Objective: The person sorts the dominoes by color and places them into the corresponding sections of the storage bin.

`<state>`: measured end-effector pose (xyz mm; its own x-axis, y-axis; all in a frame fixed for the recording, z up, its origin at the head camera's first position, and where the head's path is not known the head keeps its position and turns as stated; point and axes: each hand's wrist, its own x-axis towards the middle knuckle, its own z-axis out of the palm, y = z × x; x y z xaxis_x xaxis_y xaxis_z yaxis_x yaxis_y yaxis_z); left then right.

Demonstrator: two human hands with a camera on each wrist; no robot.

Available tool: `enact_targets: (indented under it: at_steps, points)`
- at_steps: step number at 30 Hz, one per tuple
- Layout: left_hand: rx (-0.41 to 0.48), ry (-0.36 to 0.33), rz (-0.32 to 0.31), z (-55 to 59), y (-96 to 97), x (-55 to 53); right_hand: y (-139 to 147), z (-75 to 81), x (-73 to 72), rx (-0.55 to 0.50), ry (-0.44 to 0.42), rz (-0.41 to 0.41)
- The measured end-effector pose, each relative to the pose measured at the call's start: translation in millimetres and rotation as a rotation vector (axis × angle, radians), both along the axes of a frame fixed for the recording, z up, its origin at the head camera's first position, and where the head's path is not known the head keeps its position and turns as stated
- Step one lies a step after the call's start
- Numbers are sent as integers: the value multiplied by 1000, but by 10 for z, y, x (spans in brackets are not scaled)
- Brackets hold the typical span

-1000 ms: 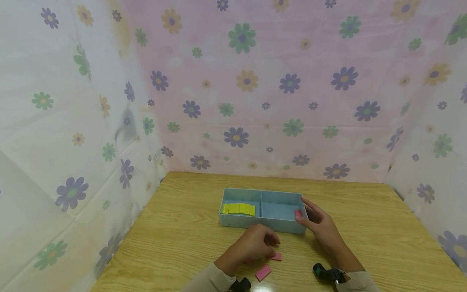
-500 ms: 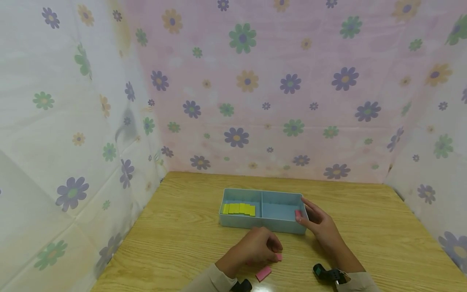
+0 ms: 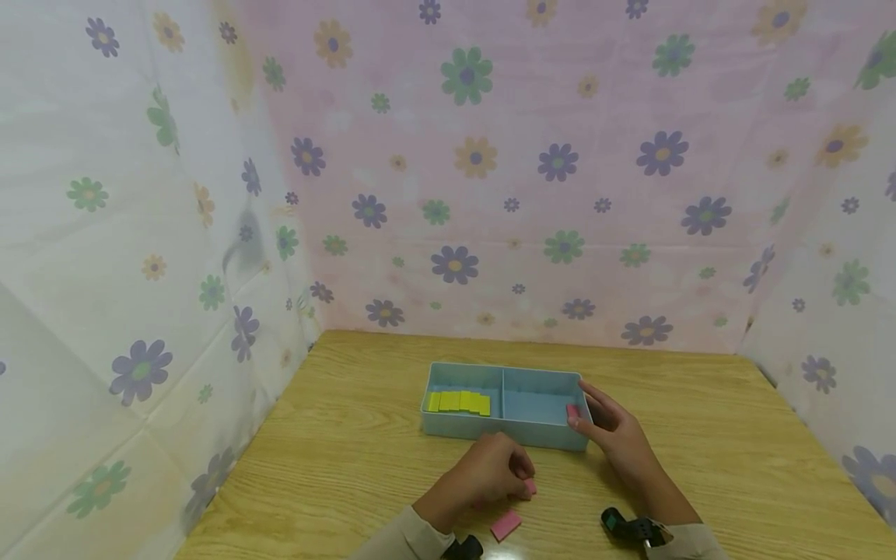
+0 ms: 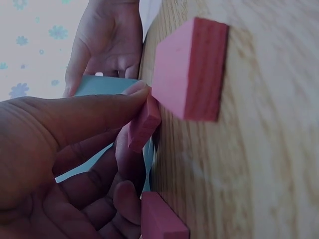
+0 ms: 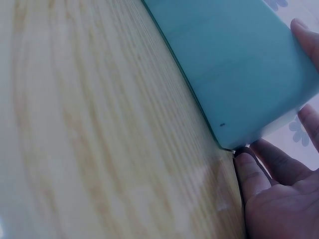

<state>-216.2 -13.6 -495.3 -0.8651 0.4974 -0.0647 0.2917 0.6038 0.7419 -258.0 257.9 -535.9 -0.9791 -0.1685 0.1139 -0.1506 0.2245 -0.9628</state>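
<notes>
My left hand [image 3: 486,473] pinches a small pink wooden block [image 4: 144,123] between thumb and fingers, low over the table in front of the box. Another pink block [image 3: 505,526] lies flat on the table nearer to me. A further pink block [image 4: 162,219] lies by the curled fingers in the left wrist view, mostly covered by the hand in the head view. My right hand [image 3: 621,437] grips the right end of a light blue two-compartment box [image 3: 504,432], thumb at the front rim. Inside its right compartment, beside that thumb, is one pink block [image 3: 572,410].
Several yellow blocks [image 3: 460,401] lie in a row in the box's left compartment. Under everything is a wood-grain table [image 3: 336,435]. Flower-print cloth [image 3: 518,233] closes off the back and both sides. A black wrist camera [image 3: 623,527] sits on the right wrist.
The left fingers have taken hold of the pink block that was lying on the table and drawn it slightly to the left. The right hand and the box stay in place.
</notes>
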Motion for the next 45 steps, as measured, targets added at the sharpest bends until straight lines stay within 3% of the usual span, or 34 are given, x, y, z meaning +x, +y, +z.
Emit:
enact_targets:
  at_steps: [11,21,33,45]
  points:
    - [-36,18,31,13,-1,15,8,-6,9,3,-11,-1]
    - [56,-27,43,41,9,10,-1,13,-9,-12,1,16]
    - [62,45,33,227,46,-83,-6,20,17,-5,-8,-12]
    - [138,45,25,414,49,-193,5,3,24,-46,5,22]
